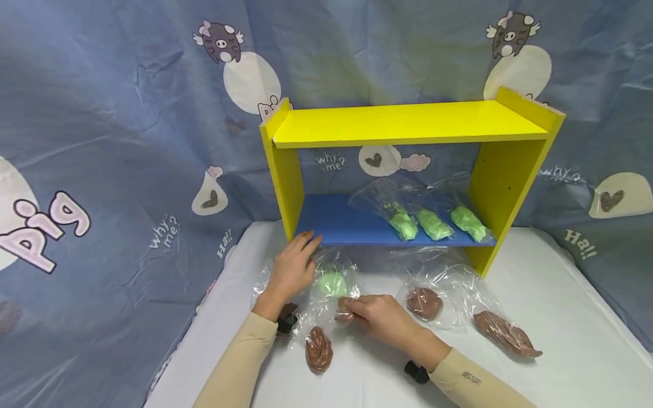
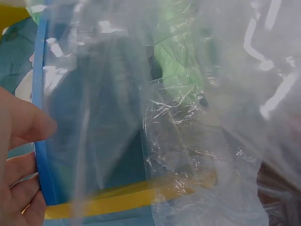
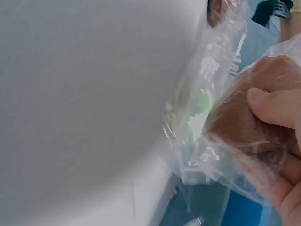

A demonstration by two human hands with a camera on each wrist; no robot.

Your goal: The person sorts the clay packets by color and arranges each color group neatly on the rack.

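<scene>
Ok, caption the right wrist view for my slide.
Right hand gripping a bagged brown lump, with a green lump beyond.

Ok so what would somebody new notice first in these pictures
Probably the bright yellow shelf unit against the blue backdrop. Next, three bagged green lumps on the right of its blue board. The left hand grips the board's front edge; the right hand pinches a bagged brown lump below.

Remotely, I saw three bagged lumps (image 1: pixel 433 225) on the shelf's (image 1: pixel 331 218) right half, other packets (image 1: pixel 425 304) before it.

Head view faces shelf (image 1: pixel 334 218); wrist views sit close.
</scene>
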